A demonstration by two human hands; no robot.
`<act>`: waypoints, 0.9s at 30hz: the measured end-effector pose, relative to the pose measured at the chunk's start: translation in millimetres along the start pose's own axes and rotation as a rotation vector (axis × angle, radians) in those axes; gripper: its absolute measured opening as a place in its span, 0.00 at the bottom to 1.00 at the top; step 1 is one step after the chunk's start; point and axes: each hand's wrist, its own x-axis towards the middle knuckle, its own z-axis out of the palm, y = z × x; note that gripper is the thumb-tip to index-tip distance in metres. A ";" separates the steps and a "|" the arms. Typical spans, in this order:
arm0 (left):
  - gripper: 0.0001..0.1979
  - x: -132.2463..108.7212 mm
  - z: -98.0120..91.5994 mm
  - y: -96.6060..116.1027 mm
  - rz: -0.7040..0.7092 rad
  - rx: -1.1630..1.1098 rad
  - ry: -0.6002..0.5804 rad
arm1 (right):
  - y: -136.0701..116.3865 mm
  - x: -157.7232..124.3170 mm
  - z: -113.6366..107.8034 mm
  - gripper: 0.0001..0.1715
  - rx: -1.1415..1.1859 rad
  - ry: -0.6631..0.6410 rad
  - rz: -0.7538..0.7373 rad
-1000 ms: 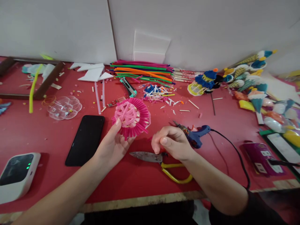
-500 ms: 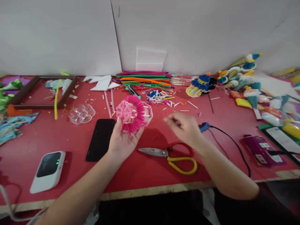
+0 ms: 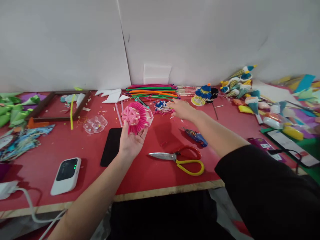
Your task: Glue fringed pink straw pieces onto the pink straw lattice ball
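Observation:
A pink pleated craft piece (image 3: 136,117) with short pale sticks rests in my left hand (image 3: 131,141), its fingers and thumb holding it from below. My right hand (image 3: 183,109) reaches over the pile of short coloured sticks (image 3: 162,106), fingers spread a little over the pile's right edge; nothing shows in them, though the fingertips are partly blurred. Below it lies a blue glue gun (image 3: 196,137). Scissors (image 3: 163,156) with one red and one yellow handle lie nearer the table's front edge.
Behind the pile are coloured pipe cleaners (image 3: 152,90). A black phone (image 3: 111,146), a white device (image 3: 66,176) and a clear flower-shaped tray (image 3: 95,124) lie left. A blue and yellow craft piece (image 3: 202,96) stands behind right, near cone-shaped crafts (image 3: 237,83).
My right hand has moved forward and left to the stick pile, its fingers opening. The glue gun now shows fully. The view has shifted somewhat, while my left hand still holds the pink piece.

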 end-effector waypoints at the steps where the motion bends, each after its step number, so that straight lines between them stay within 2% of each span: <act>1: 0.13 0.8 -0.5 0.1 -0.002 -0.002 0.003 | 0.6 -3.5 6.4 0.11 -0.011 -0.005 0.033; 4: 0.13 2.6 -2.0 -1.2 -0.009 -0.005 -0.021 | 0.2 -26.6 7.4 0.15 -0.005 0.051 0.116; 5: 0.13 3.0 -2.3 -1.6 -0.008 -0.006 -0.029 | 0.0 -38.4 2.8 0.13 0.028 0.077 0.119; 8: 0.13 3.7 -2.6 -0.3 0.001 -0.014 -0.030 | 2.2 -84.6 -17.0 0.21 0.213 0.081 0.042; 10: 0.14 3.8 -2.2 3.7 -0.004 -0.017 -0.021 | 6.9 -121.0 -27.8 0.15 0.248 0.207 0.166; 12: 0.15 3.6 -1.6 9.4 -0.015 -0.020 -0.016 | 13.9 -156.9 -31.6 0.19 0.259 0.305 0.347; 15: 0.17 2.2 -0.8 15.8 0.001 -0.051 -0.030 | 24.8 -200.8 -21.2 0.19 0.292 0.381 0.539; 19: 0.18 -1.6 -1.2 13.7 -0.013 -0.047 -0.026 | 36.4 -235.7 11.9 0.18 0.348 0.416 0.688; 22: 0.17 -3.8 -2.9 8.4 -0.058 -0.035 -0.037 | 46.8 -247.1 35.2 0.23 0.363 0.404 0.642; 27: 0.17 -5.7 -4.0 5.4 -0.054 -0.011 -0.031 | 59.4 -243.3 49.4 0.37 0.052 0.302 0.386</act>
